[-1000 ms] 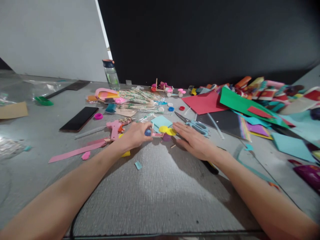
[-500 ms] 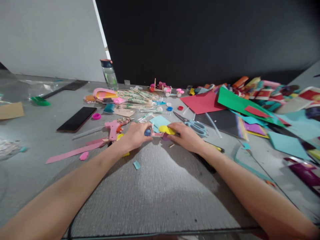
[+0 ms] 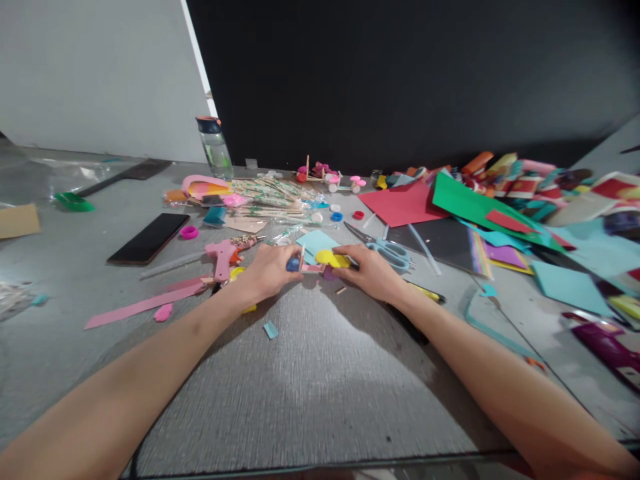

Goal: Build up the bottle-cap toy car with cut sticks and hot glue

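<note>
In the middle of the table, both hands are on a small craft car (image 3: pixel 313 269) with a pink body, a short upright stick and round caps like wheels. My left hand (image 3: pixel 273 270) is closed around its left end, by a blue cap (image 3: pixel 293 264). The fingers of my right hand (image 3: pixel 367 272) are closed at the other end, on a yellow rounded piece (image 3: pixel 332 259) above a purple cap (image 3: pixel 330 272). Fingers hide part of the car, and I cannot tell whether the yellow piece is fixed to it. Light blue paper (image 3: pixel 317 244) lies just behind.
Left of my hands lie a pink glue gun (image 3: pixel 221 259), a phone (image 3: pixel 149 239) and pink strips (image 3: pixel 145 303). Scissors (image 3: pixel 387 252) and a yellow-black cutter (image 3: pixel 425 292) are beside my right hand. Behind stand a bottle (image 3: pixel 215 148) and finished-looking craft cars (image 3: pixel 344 183).
The whole view has shifted slightly to the left. Both hands keep their hold on the craft car, with hardly any movement of the fingers.
</note>
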Motion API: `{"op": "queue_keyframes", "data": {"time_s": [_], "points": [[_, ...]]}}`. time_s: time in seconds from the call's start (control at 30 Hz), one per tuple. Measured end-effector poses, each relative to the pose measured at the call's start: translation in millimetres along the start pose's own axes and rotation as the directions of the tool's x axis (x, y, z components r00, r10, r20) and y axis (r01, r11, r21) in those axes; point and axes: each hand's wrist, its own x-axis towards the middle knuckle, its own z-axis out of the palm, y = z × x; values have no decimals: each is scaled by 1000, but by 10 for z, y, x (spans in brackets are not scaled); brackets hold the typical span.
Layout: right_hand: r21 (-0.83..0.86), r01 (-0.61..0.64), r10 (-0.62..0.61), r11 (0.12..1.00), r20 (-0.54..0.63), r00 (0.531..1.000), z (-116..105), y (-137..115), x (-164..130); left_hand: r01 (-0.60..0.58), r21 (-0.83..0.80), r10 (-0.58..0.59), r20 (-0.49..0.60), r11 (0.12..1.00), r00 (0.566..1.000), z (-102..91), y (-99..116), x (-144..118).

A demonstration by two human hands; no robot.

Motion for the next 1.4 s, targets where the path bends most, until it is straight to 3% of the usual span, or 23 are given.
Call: {"op": "queue_keyframes", "data": {"time_s": [0.23, 0.4, 0.57, 0.67, 0.73, 0.8, 0.9, 0.97, 1.03, 1.1, 1.13, 1.17, 1.23, 1.33, 1.4], "points": [[80, -57, 56, 995, 15, 998, -15, -7, 7, 94, -41, -90, 90, 995, 992, -59, 72, 18], [160, -126, 137, 979, -58, 989, -252, -5, -25, 129, -94, -120, 98, 987, 988, -43, 56, 11], [174, -192, 219, 966, -157, 963, -587, 2, -154, 141, -220, -138, 29, 965, 990, -15, 56, 18], [163, -198, 231, 967, -224, 947, -685, -9, -239, 137, -356, -182, -97, 924, 978, -107, 106, 54], [160, -191, 230, 968, -283, 931, -714, -36, -276, 120, -431, -229, -209, 894, 951, -239, 145, 84], [135, -172, 210, 976, -348, 914, -730, -87, -296, 83, -471, -277, -360, 878, 891, -423, 187, 106], [43, -107, 115, 993, -390, 913, -730, -223, -305, -57, -473, -288, -622, 879, 728, -733, 255, 103], [-6, -45, 40, 999, -366, 930, -698, -354, -315, -88, -393, -219, -670, 915, 709, -912, 289, 66], [-27, 23, -30, 999, -286, 958, -624, -512, -340, -26, -268, -139, -577, 963, 805, -1040, 287, -7], [-38, 112, -116, 993, -137, 984, -501, -680, -383, 102, -98, -129, -334, 990, 934, -1107, 232, -120], [-43, 165, -167, 985, -48, 985, -425, -761, -409, 157, -8, -156, -186, 988, 970, -1119, 185, -191], [-51, 213, -212, 976, 36, 977, -342, -839, -434, 198, 84, -196, -28, 977, 980, -1118, 126, -267], [-70, 268, -253, 961, 173, 952, -170, -983, -467, 189, 142, -209, 143, 972, 967, -1088, -15, -426], [-110, 242, -198, 964, 310, 930, 64, -1184, -426, 127, 144, -163, 274, 981, 948, -997, -221, -628], [-130, 203, -152, 970, 328, 933, 197, -1313, -324, 111, 137, -148, 301, 984, 942, -933, -314, -713]]}}
